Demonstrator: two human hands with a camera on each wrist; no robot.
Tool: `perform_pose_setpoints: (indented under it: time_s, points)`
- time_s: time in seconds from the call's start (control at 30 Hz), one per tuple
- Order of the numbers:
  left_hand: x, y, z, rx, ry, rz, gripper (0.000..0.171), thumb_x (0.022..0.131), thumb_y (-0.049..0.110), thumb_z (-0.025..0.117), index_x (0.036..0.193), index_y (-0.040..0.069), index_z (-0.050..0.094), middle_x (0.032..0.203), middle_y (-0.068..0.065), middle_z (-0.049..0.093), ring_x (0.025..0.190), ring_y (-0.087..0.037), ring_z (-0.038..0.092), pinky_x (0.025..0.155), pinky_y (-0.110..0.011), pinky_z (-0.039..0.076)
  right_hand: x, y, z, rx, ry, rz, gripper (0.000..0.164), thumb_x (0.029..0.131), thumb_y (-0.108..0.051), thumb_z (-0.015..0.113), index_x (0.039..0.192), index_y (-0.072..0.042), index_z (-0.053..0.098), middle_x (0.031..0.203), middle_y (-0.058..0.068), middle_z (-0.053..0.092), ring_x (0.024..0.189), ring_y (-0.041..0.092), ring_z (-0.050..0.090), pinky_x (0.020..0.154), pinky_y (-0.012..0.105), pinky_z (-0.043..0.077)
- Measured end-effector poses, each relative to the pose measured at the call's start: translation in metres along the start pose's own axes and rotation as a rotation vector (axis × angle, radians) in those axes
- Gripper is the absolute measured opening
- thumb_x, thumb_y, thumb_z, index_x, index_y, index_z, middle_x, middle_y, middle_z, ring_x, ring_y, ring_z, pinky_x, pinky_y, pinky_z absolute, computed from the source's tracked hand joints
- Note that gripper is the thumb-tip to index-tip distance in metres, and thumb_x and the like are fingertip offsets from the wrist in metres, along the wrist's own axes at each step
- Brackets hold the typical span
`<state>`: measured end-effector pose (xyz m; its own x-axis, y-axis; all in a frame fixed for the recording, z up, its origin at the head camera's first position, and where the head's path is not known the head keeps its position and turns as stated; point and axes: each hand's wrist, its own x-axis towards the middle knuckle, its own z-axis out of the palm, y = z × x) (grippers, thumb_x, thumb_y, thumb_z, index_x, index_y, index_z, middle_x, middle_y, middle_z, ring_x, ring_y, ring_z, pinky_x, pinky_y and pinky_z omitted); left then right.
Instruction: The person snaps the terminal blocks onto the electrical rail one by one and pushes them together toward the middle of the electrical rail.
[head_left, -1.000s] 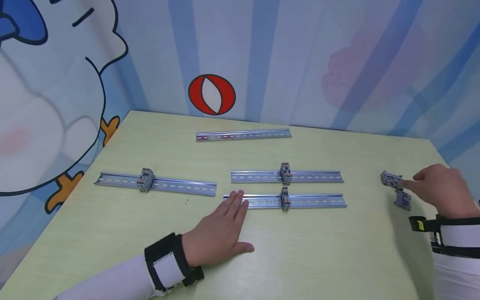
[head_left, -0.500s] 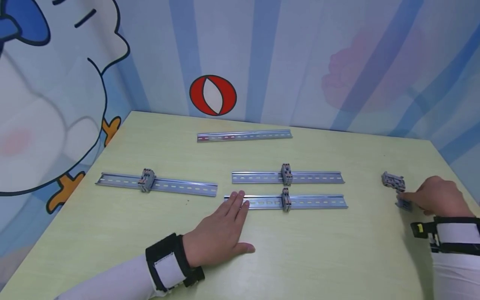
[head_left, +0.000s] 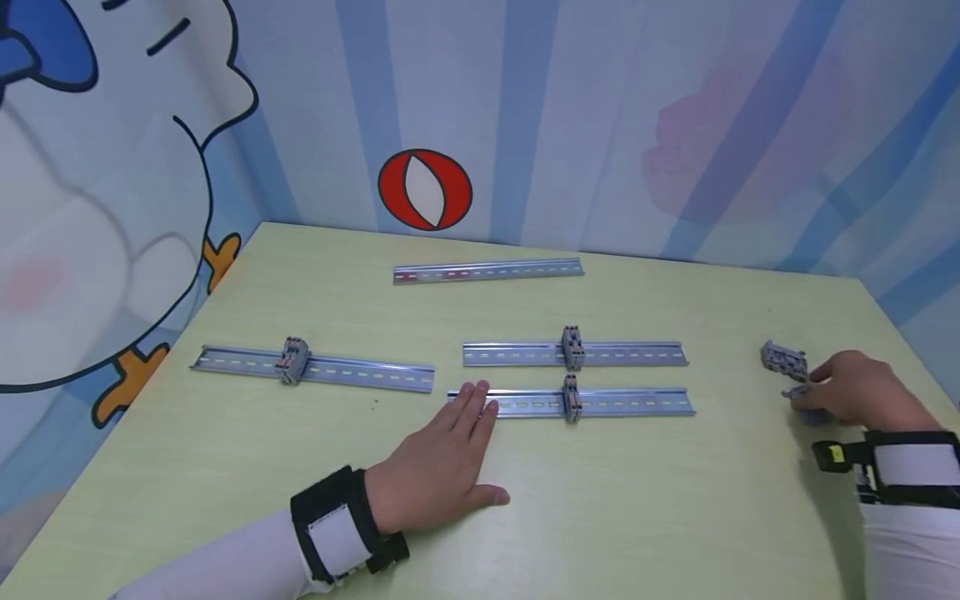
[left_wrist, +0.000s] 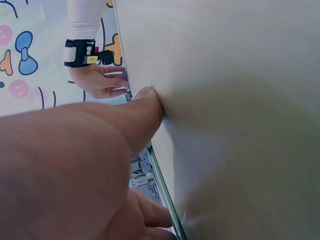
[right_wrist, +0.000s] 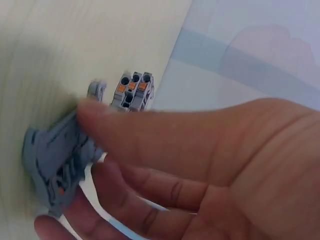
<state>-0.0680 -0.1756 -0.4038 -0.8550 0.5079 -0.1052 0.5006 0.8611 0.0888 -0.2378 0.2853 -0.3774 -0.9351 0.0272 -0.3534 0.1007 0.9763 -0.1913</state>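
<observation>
My left hand [head_left: 431,475] lies flat, its fingertips resting on the left end of the nearest slotted metal DIN rail [head_left: 637,403]. A grey terminal block [head_left: 572,400] sits across the middle of that rail. At the right of the table, my right hand [head_left: 862,390] pinches a grey terminal block [right_wrist: 52,155] between thumb and fingers; the right wrist view shows it tilted, with a small orange spot. Just beyond lies a joined group of grey terminal blocks [head_left: 784,361] with orange tabs.
Behind the nearest rail is a parallel DIN rail [head_left: 637,354] bearing a terminal block [head_left: 573,348]. Another rail [head_left: 375,374] with a thicker block [head_left: 292,360] lies at the left. A bare rail [head_left: 510,271] lies near the patterned wall [head_left: 600,125].
My right hand has moved from the farther group of blocks to the nearer terminal block and now pinches it, turning it from how it lay. The left hand stays put.
</observation>
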Motion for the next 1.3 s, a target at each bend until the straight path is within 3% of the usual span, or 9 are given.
perform_pose_setpoints:
  time_s: [0.13, 0.27, 0.47, 0.6, 0.7, 1.0, 1.3]
  points:
    - [0.0, 0.0, 0.0, -0.008, -0.003, -0.004, 0.091, 0.094, 0.061, 0.048, 0.15, -0.007, 0.026, 0.159, -0.026, 0.014, 0.148, -0.037, 0.012, 0.119, -0.042, 0.019, -0.001, 0.005, 0.0, 0.038, 0.02, -0.007, 0.066, 0.082, -0.019, 0.075, 0.117, 0.03, 0.047, 0.108, 0.043, 0.053, 0.076, 0.039, 0.065, 0.059, 0.042, 0.055]
    - [0.0, 0.0, 0.0, -0.007, -0.006, -0.006, 0.091, 0.094, 0.062, 0.047, 0.15, -0.007, 0.025, 0.159, -0.025, 0.013, 0.148, -0.037, 0.011, 0.12, -0.042, 0.019, -0.003, 0.01, -0.002, 0.042, 0.061, -0.038, 0.065, 0.079, -0.026, 0.079, 0.11, 0.027, 0.055, 0.098, 0.038, 0.06, 0.067, 0.033, 0.065, 0.057, 0.043, 0.054]
    - [0.0, -0.001, 0.0, -0.008, -0.004, -0.005, 0.091, 0.094, 0.062, 0.047, 0.15, -0.007, 0.025, 0.159, -0.026, 0.013, 0.148, -0.037, 0.011, 0.12, -0.042, 0.019, -0.006, 0.008, -0.003, 0.052, 0.071, -0.07, 0.038, 0.08, -0.022, 0.077, 0.09, 0.013, 0.07, 0.066, 0.011, 0.065, 0.056, 0.023, 0.061, 0.051, 0.038, 0.049]
    - [-0.001, -0.001, 0.0, -0.005, -0.003, -0.003, 0.092, 0.094, 0.062, 0.047, 0.15, -0.007, 0.025, 0.159, -0.026, 0.014, 0.148, -0.037, 0.011, 0.119, -0.042, 0.019, -0.011, 0.001, -0.004, 0.037, 0.07, -0.102, 0.023, 0.086, -0.017, 0.07, 0.078, 0.005, 0.072, 0.056, 0.003, 0.059, 0.053, 0.02, 0.054, 0.049, 0.033, 0.041]
    - [-0.001, -0.001, 0.0, -0.002, -0.004, -0.002, 0.092, 0.094, 0.062, 0.047, 0.15, -0.007, 0.025, 0.159, -0.025, 0.014, 0.148, -0.037, 0.012, 0.119, -0.042, 0.019, -0.017, -0.006, -0.006, 0.015, 0.095, -0.145, 0.025, 0.088, -0.018, 0.068, 0.069, -0.001, 0.069, 0.055, 0.001, 0.056, 0.052, 0.019, 0.05, 0.049, 0.032, 0.036]
    - [-0.001, -0.001, 0.0, 0.007, 0.003, 0.002, 0.091, 0.094, 0.062, 0.047, 0.15, -0.007, 0.026, 0.159, -0.026, 0.015, 0.148, -0.038, 0.012, 0.119, -0.042, 0.019, -0.036, -0.042, -0.01, -0.032, 0.207, -0.272, 0.021, 0.085, -0.019, 0.071, 0.08, 0.002, 0.072, 0.065, 0.004, 0.064, 0.056, 0.019, 0.054, 0.048, 0.032, 0.04]
    - [0.0, -0.002, 0.003, 0.025, 0.01, 0.012, 0.092, 0.094, 0.063, 0.045, 0.15, -0.007, 0.026, 0.159, -0.027, 0.014, 0.148, -0.038, 0.013, 0.119, -0.042, 0.019, -0.044, -0.073, -0.002, 0.059, 0.089, -0.305, 0.026, 0.085, -0.021, 0.073, 0.093, 0.004, 0.07, 0.073, 0.004, 0.068, 0.061, 0.016, 0.063, 0.052, 0.032, 0.049]
